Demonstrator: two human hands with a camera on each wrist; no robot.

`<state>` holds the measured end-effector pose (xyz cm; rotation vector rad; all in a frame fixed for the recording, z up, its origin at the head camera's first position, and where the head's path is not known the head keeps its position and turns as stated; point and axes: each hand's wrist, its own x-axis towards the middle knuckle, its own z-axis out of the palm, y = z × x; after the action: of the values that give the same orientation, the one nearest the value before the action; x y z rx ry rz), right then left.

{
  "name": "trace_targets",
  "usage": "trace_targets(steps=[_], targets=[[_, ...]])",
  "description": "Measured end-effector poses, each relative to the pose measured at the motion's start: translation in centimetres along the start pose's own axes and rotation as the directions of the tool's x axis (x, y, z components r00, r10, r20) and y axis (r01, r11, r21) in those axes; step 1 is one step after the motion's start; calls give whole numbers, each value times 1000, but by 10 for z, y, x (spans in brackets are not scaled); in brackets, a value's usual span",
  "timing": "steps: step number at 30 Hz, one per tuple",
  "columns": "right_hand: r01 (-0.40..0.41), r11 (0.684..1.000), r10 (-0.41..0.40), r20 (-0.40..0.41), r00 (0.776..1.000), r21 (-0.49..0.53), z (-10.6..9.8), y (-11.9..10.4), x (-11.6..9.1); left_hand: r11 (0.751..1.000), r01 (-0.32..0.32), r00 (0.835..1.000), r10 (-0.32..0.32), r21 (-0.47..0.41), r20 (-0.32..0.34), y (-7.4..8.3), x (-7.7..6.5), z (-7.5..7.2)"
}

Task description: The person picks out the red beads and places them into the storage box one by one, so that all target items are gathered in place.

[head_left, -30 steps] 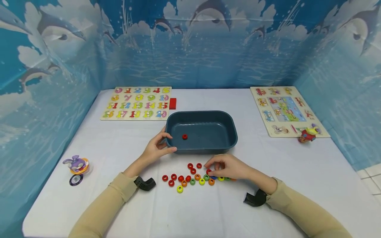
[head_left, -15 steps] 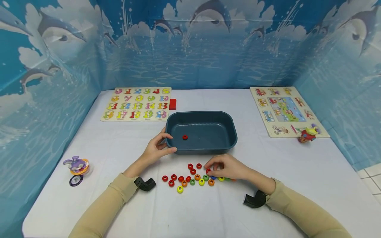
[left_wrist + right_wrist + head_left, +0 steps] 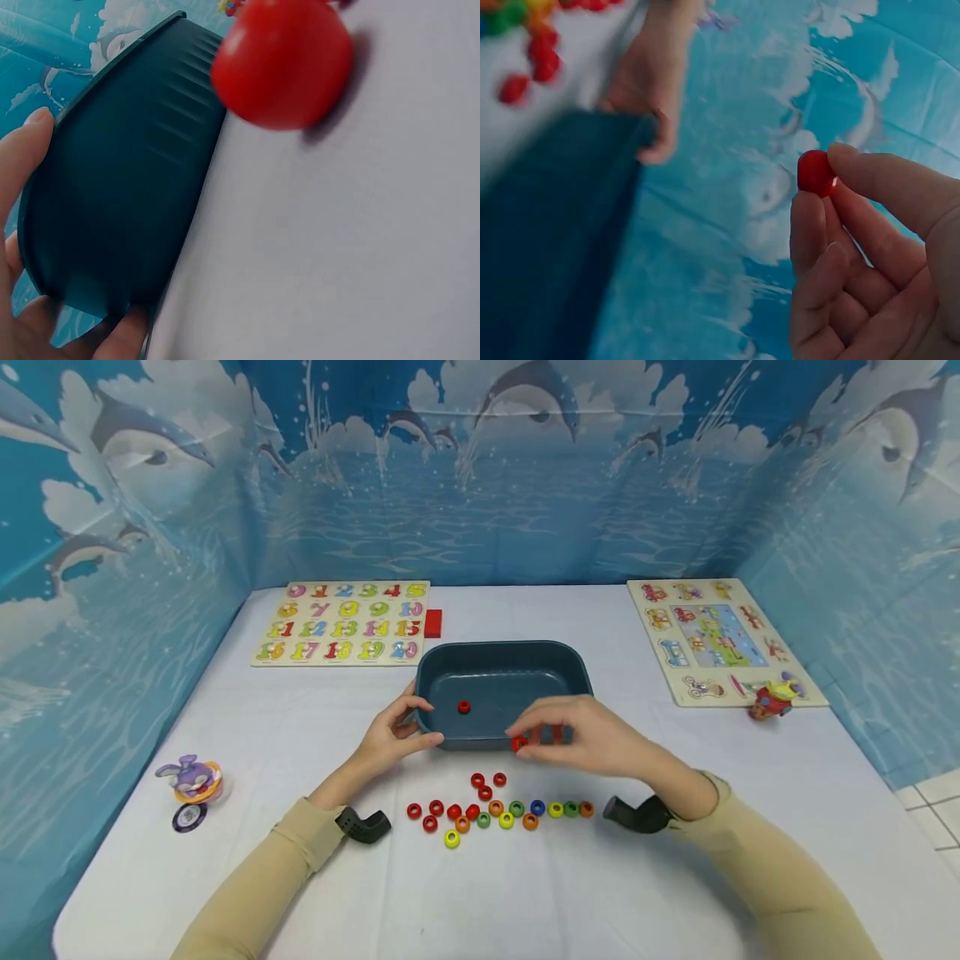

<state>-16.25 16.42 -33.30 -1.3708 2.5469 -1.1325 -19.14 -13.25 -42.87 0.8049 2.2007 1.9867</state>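
A dark teal plastic bin (image 3: 504, 745) lies on the table with one red bead (image 3: 464, 707) on its floor. My left hand (image 3: 393, 727) grips the bin's left end; the left wrist view shows the thumb at the rim and fingers curled round the end wall (image 3: 112, 210). Over the bin's near edge, my right hand (image 3: 588, 739) pinches a red bead (image 3: 816, 173) between thumb and fingertips. In front of the bin lie loose beads: several red ones (image 3: 436, 808), plus orange, green, a blue one (image 3: 537, 808) and yellow ones (image 3: 452, 838).
A number puzzle board (image 3: 341, 623) lies at the back left beside a red block (image 3: 432, 623). Back right is a picture puzzle board (image 3: 720, 643) with a small toy figure (image 3: 772, 700). A purple rabbit toy (image 3: 191, 777) and a black-and-white disc (image 3: 190, 817) sit at left.
My right hand has picked up a red bead from the table and moved up to the bin's near edge, uncovering beads at the row's right end. The left hand has stayed on the bin.
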Motion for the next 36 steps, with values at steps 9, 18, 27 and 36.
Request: trace_targets(steps=[9,18,27,36], targets=[[51,996,-48,-44,998,71,-54,2,77,1000,20,1000,-20,4,-3,2,1,1],[-158,953,92,249,964,257,-23,79,125,999,49,999,-49,12,-5,3,1,1],[-277,936,182,376,909,218,20,119,130,999,36,999,-36,-2,1,2,0,1],[-328,941,270,398,877,85,31,129,130,999,43,999,-43,3,-7,5,0,1]])
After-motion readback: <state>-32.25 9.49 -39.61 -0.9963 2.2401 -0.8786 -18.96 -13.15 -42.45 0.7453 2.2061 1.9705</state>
